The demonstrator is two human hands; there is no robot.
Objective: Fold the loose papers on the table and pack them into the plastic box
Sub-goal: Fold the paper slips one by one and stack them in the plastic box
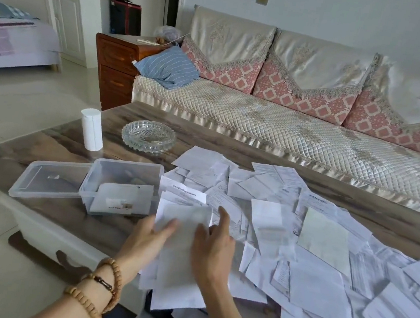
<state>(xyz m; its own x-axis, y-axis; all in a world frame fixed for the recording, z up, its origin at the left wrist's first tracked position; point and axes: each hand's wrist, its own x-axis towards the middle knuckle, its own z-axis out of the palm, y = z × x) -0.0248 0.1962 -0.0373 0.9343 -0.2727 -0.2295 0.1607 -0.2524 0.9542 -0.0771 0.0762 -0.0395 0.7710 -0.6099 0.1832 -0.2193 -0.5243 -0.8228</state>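
Several loose white papers (320, 242) lie spread over the right half of the wooden table (53, 146). A clear plastic box (119, 187) stands left of them with folded paper inside. Its lid (48, 183) lies flat on its left. In front of me is one white sheet (182, 238), partly folded. My left hand (147, 241) touches its left edge with fingers straight. My right hand (213, 250) rests on its right side, fingers relaxed and index finger pointing up over the pile.
A glass ashtray (148, 136) and a white paper roll (91, 128) stand at the table's far left. Behind the table runs a sofa (301, 123) with a blue pillow (169, 66). A wooden cabinet (117, 66) stands at the sofa's left end.
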